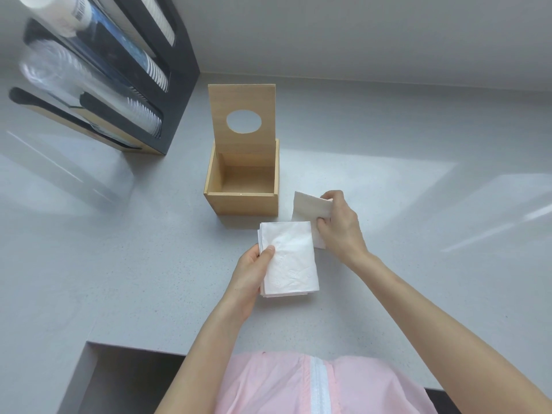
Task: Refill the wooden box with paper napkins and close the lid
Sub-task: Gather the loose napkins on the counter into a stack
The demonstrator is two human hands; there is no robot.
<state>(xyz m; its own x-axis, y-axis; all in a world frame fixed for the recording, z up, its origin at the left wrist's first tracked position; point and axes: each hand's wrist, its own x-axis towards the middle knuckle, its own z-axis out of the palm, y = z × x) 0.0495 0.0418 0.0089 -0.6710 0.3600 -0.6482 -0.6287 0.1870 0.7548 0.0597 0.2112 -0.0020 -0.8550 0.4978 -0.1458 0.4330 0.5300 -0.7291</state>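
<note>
A wooden box (242, 204) stands on the grey counter, empty inside. Its lid (242, 103), with an oval hole, is raised upright at the back. In front of the box, my left hand (248, 279) holds a stack of white paper napkins (289, 258) by its left edge, thumb on top. To the right of the box, my right hand (340, 225) pinches a smaller bunch of napkins (310, 207) just beside the stack, near the box's front right corner.
A black cup dispenser (131, 76) with stacked cups stands at the back left, close to the box. A wall runs along the back. The grey counter (418, 204) has a cut-out edge (89, 348) at the near left.
</note>
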